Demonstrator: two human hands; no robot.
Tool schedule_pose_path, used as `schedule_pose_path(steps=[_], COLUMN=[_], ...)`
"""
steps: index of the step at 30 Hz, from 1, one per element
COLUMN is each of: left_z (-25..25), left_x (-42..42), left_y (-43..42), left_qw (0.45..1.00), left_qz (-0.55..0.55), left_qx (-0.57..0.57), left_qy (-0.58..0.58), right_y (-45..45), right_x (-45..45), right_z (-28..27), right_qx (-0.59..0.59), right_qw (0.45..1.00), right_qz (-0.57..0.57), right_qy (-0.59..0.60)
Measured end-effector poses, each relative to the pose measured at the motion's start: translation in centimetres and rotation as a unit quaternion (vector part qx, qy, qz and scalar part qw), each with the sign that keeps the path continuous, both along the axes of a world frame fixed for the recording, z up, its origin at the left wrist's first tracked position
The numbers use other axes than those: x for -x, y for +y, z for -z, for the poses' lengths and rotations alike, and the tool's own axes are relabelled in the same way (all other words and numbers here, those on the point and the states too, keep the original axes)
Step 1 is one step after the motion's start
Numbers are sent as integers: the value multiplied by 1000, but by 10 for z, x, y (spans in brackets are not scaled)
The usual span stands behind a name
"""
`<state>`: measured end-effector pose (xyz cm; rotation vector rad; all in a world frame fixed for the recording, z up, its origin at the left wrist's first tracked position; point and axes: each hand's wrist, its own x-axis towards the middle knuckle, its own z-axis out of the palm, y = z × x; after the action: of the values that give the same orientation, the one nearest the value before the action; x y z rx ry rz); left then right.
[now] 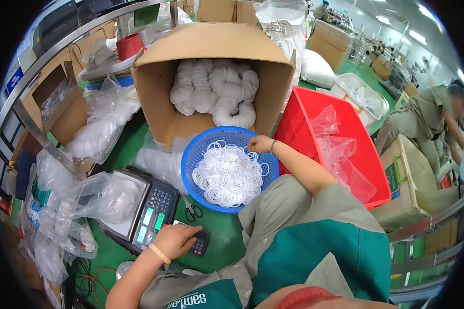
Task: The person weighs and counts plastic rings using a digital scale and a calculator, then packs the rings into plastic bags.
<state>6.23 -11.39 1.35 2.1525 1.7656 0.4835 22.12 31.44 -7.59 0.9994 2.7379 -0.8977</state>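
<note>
Low beside a seated person's green-and-gray uniform, the left hand [176,241], wearing a yellow wristband, is resting its loosely extended fingers over a black calculator [199,243], palm down and gripping nothing. Just beyond that hand, black-handled scissors [192,211] are lying on the green floor, while to its left a digital scale [152,208] is carrying a clear plastic bag [119,198] of white material. Farther forward, the right hand [260,144], a bracelet at its wrist, is reaching over the rim of a blue basket [186,172], its fingers bending down at the edge of a heap of thin white rings [229,175]; whether they are pinching a ring cannot be told. Right of that hand, a red bin [295,114] is holding crumpled clear plastic [340,154]. Ahead of it, a cardboard box [216,44] is lying open toward the basket, with bundled white rings [214,87] filling its back. Well apart to the right, another person [428,116] in gray is bending beside a lidded container [410,175].
</note>
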Motion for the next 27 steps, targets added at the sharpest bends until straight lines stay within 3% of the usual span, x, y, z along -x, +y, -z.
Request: schedule_pose_path(steps=[2,7,12,14,20,22,27], left_z=[0,-4,-2,0,-2,-7,-9], left_x=[1,5,7,7,7,5,2], left_y=[7,29,36,34,27,26,25], left_qw=[1000,998,998,998,999,999,999], left_qz=[17,43,52,48,38,33,31], left_qx=[7,-30,-31,-22,-13,-4,-6], left_qy=[10,39,35,30,3,5,8], right_y=[-5,-19,-23,-29,-22,-21,-26], right_x=[1,3,-8,-11,-19,-17,-18], right_z=[-17,-57,-47,-36,-24,-26,-29], right_qx=[-79,-101,-82,-90,16,126,114], right_qw=[996,991,985,990,994,984,985], right_qz=[-31,-15,-6,-34,-25,61,55], right_qy=[30,91,150,107,108,113,113])
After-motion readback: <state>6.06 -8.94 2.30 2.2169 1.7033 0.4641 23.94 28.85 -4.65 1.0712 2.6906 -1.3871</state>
